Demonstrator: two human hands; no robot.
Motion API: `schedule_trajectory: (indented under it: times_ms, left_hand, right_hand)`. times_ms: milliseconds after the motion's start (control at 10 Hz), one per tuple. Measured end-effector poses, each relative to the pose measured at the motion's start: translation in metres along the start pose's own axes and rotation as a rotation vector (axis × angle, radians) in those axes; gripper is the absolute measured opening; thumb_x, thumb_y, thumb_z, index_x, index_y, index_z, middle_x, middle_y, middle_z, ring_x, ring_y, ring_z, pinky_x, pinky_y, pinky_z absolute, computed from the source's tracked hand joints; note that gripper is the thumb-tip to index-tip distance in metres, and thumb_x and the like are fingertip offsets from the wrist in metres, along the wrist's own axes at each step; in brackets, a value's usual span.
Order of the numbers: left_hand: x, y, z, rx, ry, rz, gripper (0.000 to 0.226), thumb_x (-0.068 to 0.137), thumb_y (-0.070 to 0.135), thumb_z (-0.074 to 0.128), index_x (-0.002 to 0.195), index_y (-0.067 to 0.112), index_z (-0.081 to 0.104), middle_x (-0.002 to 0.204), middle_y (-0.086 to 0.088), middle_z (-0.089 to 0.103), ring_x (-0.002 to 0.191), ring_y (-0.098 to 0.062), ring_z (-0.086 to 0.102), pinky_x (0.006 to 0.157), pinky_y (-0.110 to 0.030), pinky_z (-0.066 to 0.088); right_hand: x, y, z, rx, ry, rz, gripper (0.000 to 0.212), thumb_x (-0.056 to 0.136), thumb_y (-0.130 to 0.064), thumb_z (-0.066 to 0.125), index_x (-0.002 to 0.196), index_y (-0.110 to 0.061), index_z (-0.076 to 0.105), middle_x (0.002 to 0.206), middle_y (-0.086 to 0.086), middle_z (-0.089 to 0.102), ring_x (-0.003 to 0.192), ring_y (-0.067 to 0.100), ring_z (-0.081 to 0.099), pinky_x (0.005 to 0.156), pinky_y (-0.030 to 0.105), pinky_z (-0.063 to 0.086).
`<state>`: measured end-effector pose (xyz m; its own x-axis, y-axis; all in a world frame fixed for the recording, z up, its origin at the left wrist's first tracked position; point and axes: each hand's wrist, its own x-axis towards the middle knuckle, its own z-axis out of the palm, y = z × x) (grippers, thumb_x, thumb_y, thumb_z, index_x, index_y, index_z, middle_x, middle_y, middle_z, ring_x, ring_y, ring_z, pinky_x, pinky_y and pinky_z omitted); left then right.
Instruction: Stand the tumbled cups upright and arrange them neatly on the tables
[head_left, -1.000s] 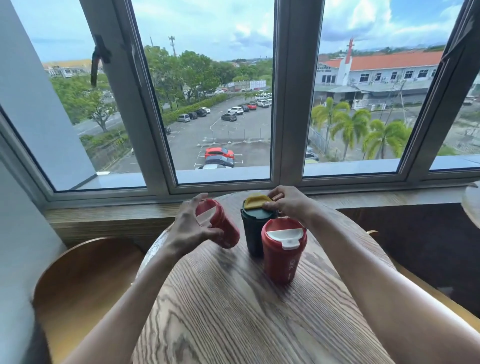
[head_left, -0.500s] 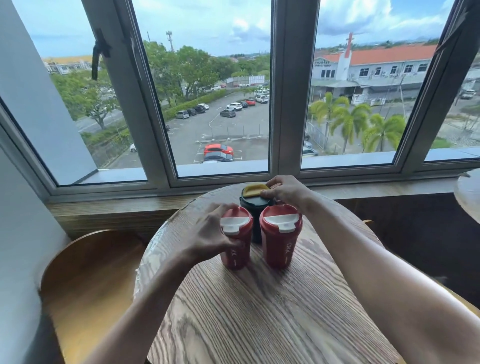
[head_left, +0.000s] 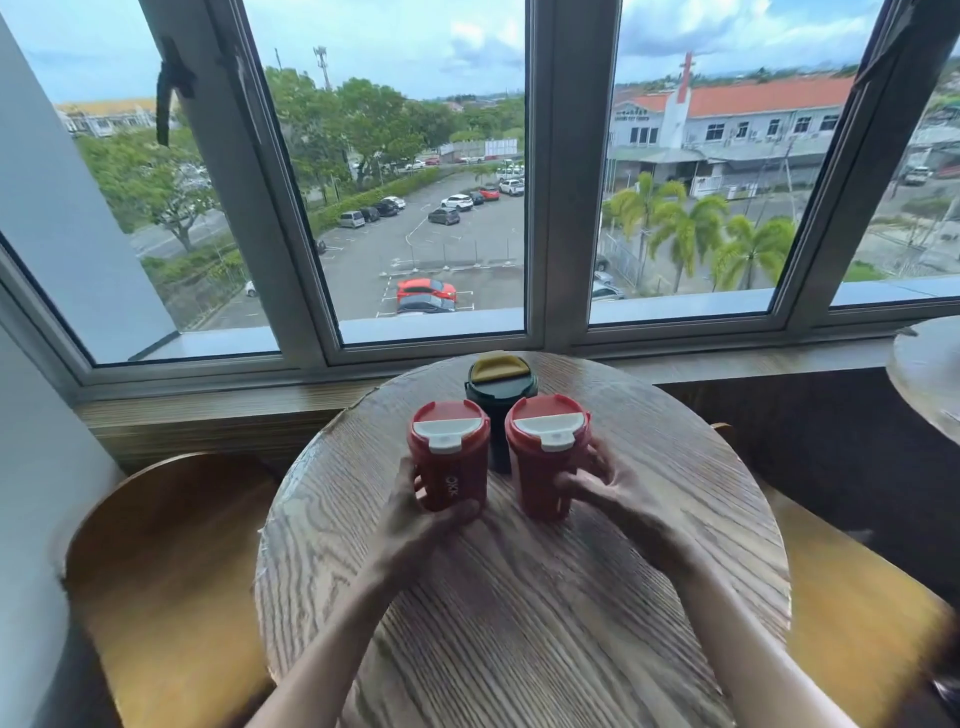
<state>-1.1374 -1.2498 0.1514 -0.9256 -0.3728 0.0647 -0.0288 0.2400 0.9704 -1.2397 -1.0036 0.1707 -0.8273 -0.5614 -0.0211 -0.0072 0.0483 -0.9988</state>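
On the round table (head_left: 519, 597), by the window: I'm gripping cups.
Axis: all standing upright, lids up.
Count: two red, one dark green.
Left hand (head_left: 421, 514): clamping the left red cup (head_left: 448, 457).
Right hand (head_left: 613, 499): clamping the right red cup (head_left: 543, 457).
Dark green cup (head_left: 500, 384): standing behind both, windowward.

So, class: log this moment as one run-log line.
left hand: holds left red cup | right hand: holds right red cup | dark cup: upright behind | all three upright on table

The only text I can read is white lettering running vertically down the side of the left red cup (head_left: 448, 457), which looks like "OKK". The right red cup (head_left: 543, 457) shows no lettering from here. A sign on the white building (head_left: 636, 118) outside the window is too small to make out.
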Motion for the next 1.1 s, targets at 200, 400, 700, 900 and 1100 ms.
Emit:
schedule_trajectory:
  times_ms: [200,400,700,900,1100]
  left_hand:
    - [-0.002,0.002,0.009,0.015,0.081,-0.006,0.082,0.049,0.024,0.091,0.122,0.022,0.053,0.106,0.004,0.071,0.085,0.005,0.07,0.075,-0.014,0.054]
    - [-0.002,0.004,0.019,0.02,0.068,-0.014,0.089,0.043,0.033,0.092,0.122,0.023,0.055,0.106,0.002,0.073,0.09,-0.002,0.072,0.076,-0.018,0.055]
    - [-0.003,0.0,0.02,0.062,0.054,-0.029,0.083,0.048,0.04,0.091,0.121,0.027,0.053,0.108,0.0,0.072,0.096,-0.011,0.072,0.089,-0.037,0.058]
    - [-0.008,0.007,0.016,0.136,0.018,0.0,0.068,0.067,0.011,0.089,0.122,0.02,0.049,0.101,0.011,0.066,0.085,0.022,0.061,0.073,0.001,0.041]
    - [-0.03,0.004,0.003,0.2,0.025,0.056,0.101,0.062,0.045,0.087,0.146,0.024,0.037,0.138,0.007,0.051,0.127,-0.011,0.046,0.105,-0.03,0.038]
  right_hand:
    - [0.002,0.015,0.021,-0.203,0.166,-0.093,0.08,0.062,-0.017,0.091,0.126,-0.031,0.045,0.118,0.0,0.066,0.109,0.013,0.065,0.092,0.035,0.055]
    - [0.004,0.015,0.018,-0.219,0.19,-0.126,0.078,0.057,-0.02,0.092,0.12,-0.035,0.048,0.108,-0.003,0.069,0.099,0.006,0.068,0.09,0.035,0.058]
    - [0.005,0.021,0.013,-0.229,0.147,-0.061,0.082,0.055,-0.043,0.091,0.124,-0.041,0.046,0.113,-0.003,0.069,0.105,0.012,0.069,0.093,0.04,0.056]
    - [0.002,0.023,0.013,-0.323,0.141,-0.054,0.089,0.052,-0.05,0.091,0.13,-0.037,0.048,0.116,-0.006,0.07,0.106,0.01,0.068,0.095,0.044,0.054]
    - [-0.024,0.028,0.016,-0.356,0.217,-0.074,0.106,0.06,-0.034,0.091,0.149,-0.029,0.033,0.136,-0.006,0.05,0.127,0.01,0.047,0.11,0.036,0.037]
